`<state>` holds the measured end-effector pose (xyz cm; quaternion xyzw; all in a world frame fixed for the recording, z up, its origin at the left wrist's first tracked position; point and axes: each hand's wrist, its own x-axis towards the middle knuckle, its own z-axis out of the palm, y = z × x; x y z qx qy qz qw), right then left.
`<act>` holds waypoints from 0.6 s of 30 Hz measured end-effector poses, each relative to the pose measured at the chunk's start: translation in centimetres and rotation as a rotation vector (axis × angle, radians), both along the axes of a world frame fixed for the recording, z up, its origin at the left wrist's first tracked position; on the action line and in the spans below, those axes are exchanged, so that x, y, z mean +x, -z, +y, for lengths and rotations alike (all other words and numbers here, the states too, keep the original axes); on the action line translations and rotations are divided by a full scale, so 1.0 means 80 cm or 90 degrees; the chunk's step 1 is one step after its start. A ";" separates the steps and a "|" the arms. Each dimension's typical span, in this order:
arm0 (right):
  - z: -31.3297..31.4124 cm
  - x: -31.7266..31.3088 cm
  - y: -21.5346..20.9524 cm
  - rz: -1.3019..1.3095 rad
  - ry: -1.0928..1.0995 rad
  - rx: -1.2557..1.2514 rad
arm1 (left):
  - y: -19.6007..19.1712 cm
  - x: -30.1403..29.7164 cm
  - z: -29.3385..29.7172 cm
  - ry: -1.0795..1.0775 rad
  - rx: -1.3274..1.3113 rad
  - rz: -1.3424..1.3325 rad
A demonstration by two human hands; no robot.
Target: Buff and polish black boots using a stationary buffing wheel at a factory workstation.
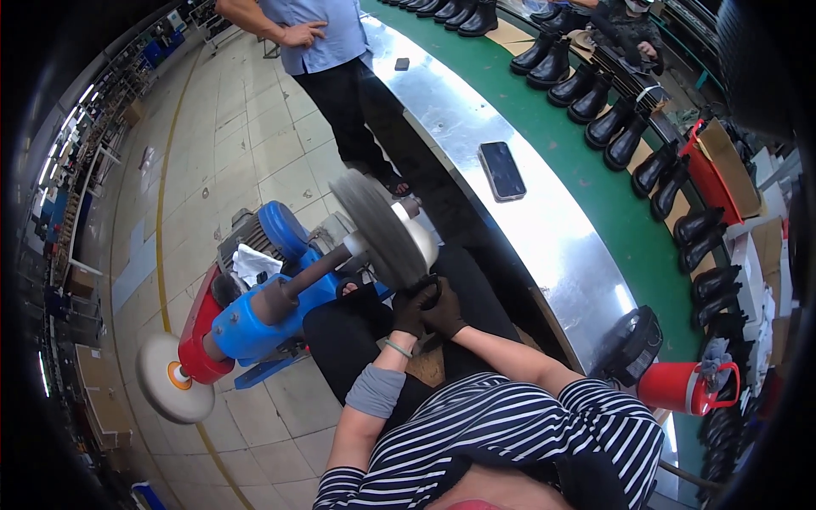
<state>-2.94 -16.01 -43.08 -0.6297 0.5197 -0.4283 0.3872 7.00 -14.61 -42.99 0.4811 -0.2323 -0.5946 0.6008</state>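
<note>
Head view, black piece: the black piece [436,294] sits between the two gloved hands, above the lap, at the lower edge of the wheel; whether it touches the rim cannot be told.
Its look: very dark, with a thin paler sheen along one curved edge; gloves cover most of it, so its full outline is hidden.
Left hand: the left hand [410,314], in a dark brown glove, is closed on the piece, its fingertips hidden.
Right hand: the right hand [444,314], gloved alike, curls its fingers around the same piece, pressed close beside the left.
Wheel: a broad grey buffing wheel [371,225], blurred, on a brown shaft [316,274].
Machine: blue housing [240,326] with a red arm [201,327]; a pale second wheel [172,380] at its far end.
Bench: shiny metal bench top [557,246] to the right, bearing a dark phone [502,172].
Beyond: a green strip [544,140] edged by a row of glossy black boots [586,102].
</note>
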 end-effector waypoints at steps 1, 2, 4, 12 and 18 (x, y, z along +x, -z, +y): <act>0.000 0.000 -0.002 0.016 -0.012 0.012 | -0.001 0.000 -0.001 0.006 0.012 0.017; 0.000 0.000 -0.002 0.032 -0.022 0.024 | -0.003 0.001 0.000 0.015 0.009 0.018; 0.000 -0.003 -0.003 0.039 -0.010 0.005 | -0.013 0.000 0.000 0.015 -0.014 0.025; 0.000 -0.032 -0.022 -0.029 -0.004 0.037 | -0.038 -0.017 0.004 0.082 -0.103 -0.091; -0.065 -0.156 -0.065 -0.089 0.232 0.086 | -0.055 -0.039 0.002 0.228 -0.173 -0.144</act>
